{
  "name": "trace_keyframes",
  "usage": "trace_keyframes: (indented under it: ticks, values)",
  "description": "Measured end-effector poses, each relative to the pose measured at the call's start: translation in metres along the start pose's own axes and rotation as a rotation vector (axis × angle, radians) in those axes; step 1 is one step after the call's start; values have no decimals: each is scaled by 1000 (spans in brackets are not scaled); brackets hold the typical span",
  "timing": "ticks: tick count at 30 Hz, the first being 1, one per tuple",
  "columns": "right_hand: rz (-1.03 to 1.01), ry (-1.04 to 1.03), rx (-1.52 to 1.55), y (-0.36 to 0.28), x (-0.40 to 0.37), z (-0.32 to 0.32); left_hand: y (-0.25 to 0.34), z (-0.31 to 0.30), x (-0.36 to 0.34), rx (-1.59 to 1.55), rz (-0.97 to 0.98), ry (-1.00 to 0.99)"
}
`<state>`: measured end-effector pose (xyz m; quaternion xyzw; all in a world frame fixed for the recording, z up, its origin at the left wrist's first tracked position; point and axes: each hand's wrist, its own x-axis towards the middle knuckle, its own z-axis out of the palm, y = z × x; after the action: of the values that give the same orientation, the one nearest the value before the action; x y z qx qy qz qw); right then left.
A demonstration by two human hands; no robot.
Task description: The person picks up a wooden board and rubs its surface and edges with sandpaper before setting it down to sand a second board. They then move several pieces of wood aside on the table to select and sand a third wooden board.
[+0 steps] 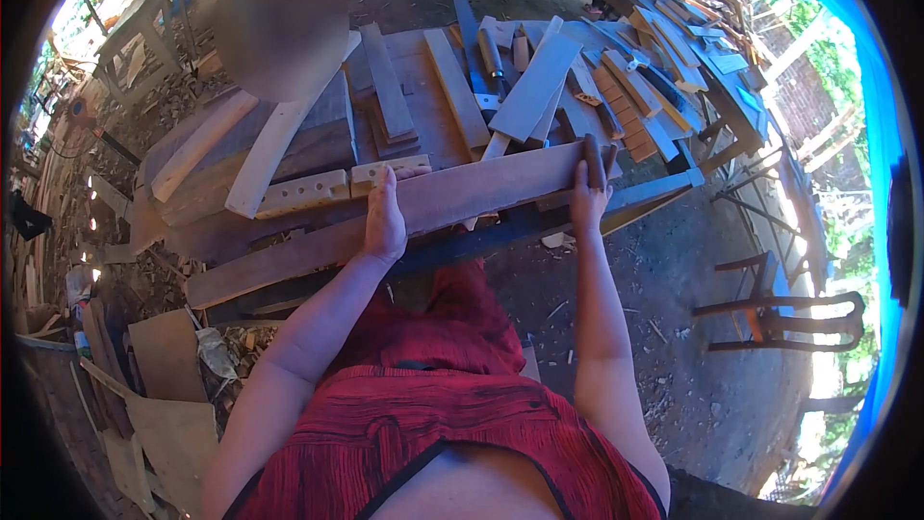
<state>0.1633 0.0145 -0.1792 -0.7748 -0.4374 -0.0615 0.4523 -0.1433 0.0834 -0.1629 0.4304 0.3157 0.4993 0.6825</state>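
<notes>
A long reddish-brown plank slants in front of me, its left end lower and nearer to me. My left hand is closed around the plank near its middle, thumb upright against the face and fingers reaching over the far edge. At the plank's right end, my right hand is closed on a dark brown, rounded wooden piece that lies against the plank. Its exact kind I cannot tell. Just beyond my left hand lie pale wooden blocks with holes.
The workbench carries loose boards, a wide pale board, a wood-handled chisel and a blue metal bar. Across it is a person with a blurred head. A wooden chair frame stands right; scraps lie left.
</notes>
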Motion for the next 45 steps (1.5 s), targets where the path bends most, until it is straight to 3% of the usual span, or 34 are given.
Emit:
trace_keyframes:
  ticks: [1,4,8,10,13,16,18,19,20,22,25,27,29,31,32,35,36,38,41,45]
  values:
    - [69,19,11,-3,4,-3,2,2,0,-32,3,-5]
    - [5,51,-49,-27,-18,10,-3,-1,3,12,38,-11]
    - [-471,-90,110,-113,-97,27,4,3,0,0,10,-10]
    - [-567,-286,172,-155,-127,19,4,7,0,-181,-23,-31]
    - [-661,-412,99,-155,-125,5,4,3,-1,-145,-10,-44]
    - [-626,-234,178,-100,-88,7,-4,-5,4,18,-56,30]
    - [-490,-113,47,-48,-58,8,2,0,1,27,-41,34]
    - [-305,-100,-2,-27,-46,7,4,2,-1,47,-34,29]
    - [-306,-98,-5,-15,-34,5,2,1,-1,44,-33,28]
    - [-87,-22,27,-6,-17,-2,-2,1,1,26,29,15]
    - [-20,26,-1,-27,-28,8,-2,0,0,16,40,-15]
    - [-98,-42,56,-60,-52,17,-1,0,1,35,55,-11]
    - [-370,-101,75,-104,-86,23,0,2,0,58,62,-14]
    - [-525,-219,130,-142,-120,22,4,5,-1,-139,-43,-42]
    - [-524,-212,129,-147,-128,14,4,5,-1,-137,-42,-50]
    - [-697,-450,94,-142,-120,3,3,1,1,-95,14,-62]
    - [-707,-367,143,-124,-111,5,-4,-4,5,-39,22,-42]
    - [-598,-172,123,-89,-77,6,-3,-4,3,11,30,-19]
    - [-209,-31,33,-5,-34,17,10,5,-5,47,-22,-12]
    - [19,18,-24,-7,-19,14,6,5,-4,84,40,-4]
